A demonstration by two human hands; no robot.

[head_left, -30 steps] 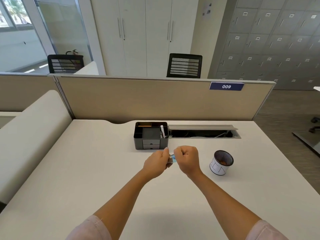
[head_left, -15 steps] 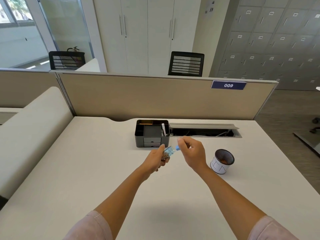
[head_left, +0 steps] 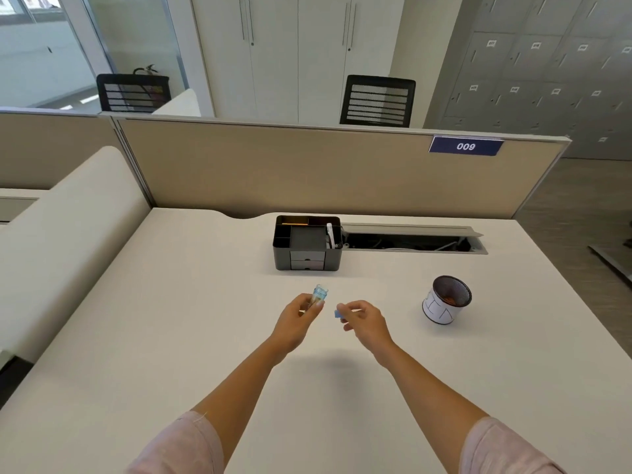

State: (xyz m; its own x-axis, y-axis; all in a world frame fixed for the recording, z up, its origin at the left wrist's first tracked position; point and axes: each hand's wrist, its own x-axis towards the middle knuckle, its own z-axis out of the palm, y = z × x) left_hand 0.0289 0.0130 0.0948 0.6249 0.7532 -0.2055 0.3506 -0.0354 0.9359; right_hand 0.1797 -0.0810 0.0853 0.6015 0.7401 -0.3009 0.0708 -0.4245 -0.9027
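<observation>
Left grip [head_left: 301, 316]: curled round clear vial [head_left: 319, 294], in front of black organizer [head_left: 307, 242].
Right grip [head_left: 362, 318]: pinching blue cap [head_left: 338, 314], off the vial, just beside it.

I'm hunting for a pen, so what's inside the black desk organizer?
The black organizer holds a white pen-like item upright in its right compartment and something orange along the back. Its two front drawers are shut, so their contents are hidden.

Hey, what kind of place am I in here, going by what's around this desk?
Most likely an open-plan office: a desk backed by a partition panel with a numbered plate, mesh-backed office chairs behind it, and a wall of grey lockers.
</observation>
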